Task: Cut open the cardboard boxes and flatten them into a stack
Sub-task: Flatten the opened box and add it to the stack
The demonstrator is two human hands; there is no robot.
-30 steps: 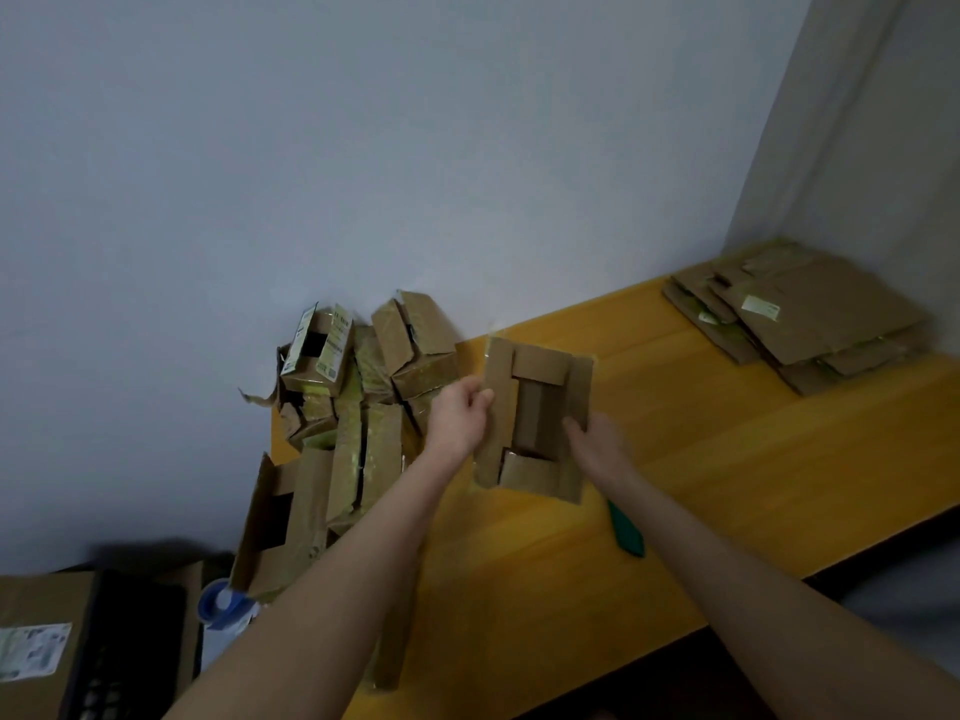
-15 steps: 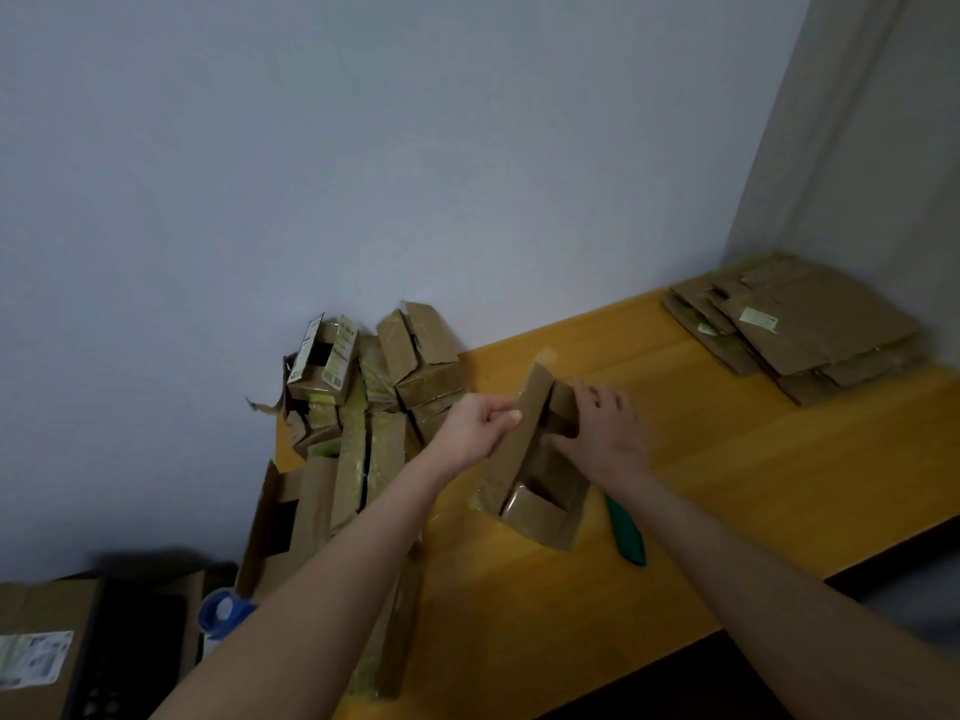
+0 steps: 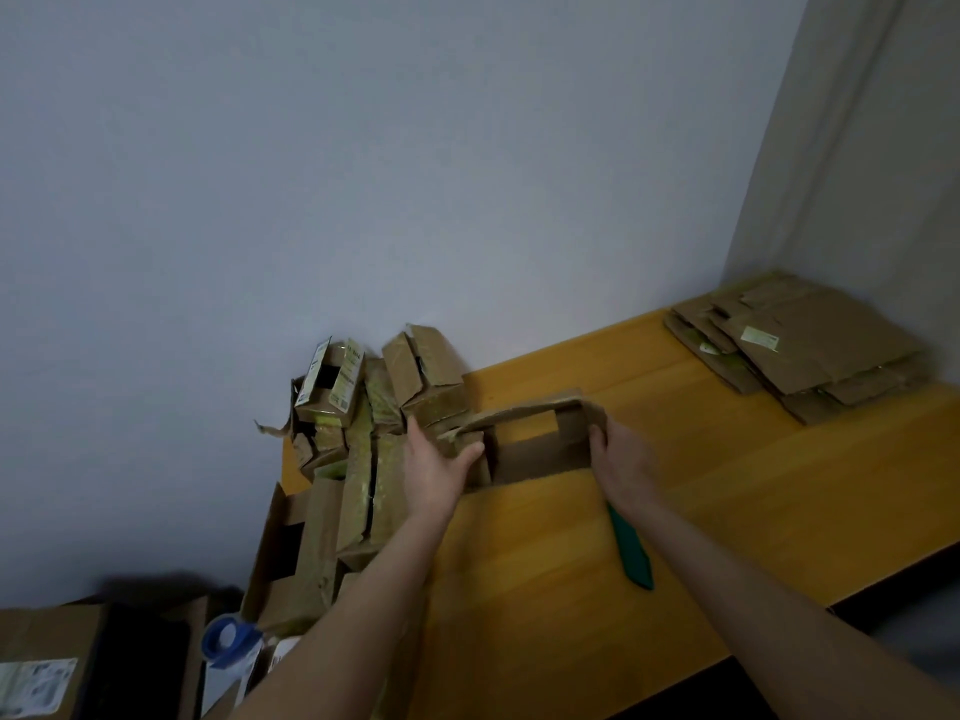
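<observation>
Though half-flat — box (image 3: 540, 454) between hands (image 3: 436, 475) (image 3: 621, 470)

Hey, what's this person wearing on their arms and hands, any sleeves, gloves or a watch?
Nothing that shows. The left hand and right hand are ungloved, and the left forearm and right forearm are uncovered down to the frame's edge: no sleeve, watch or bracelet. A thin ring would be too small to tell.
</observation>
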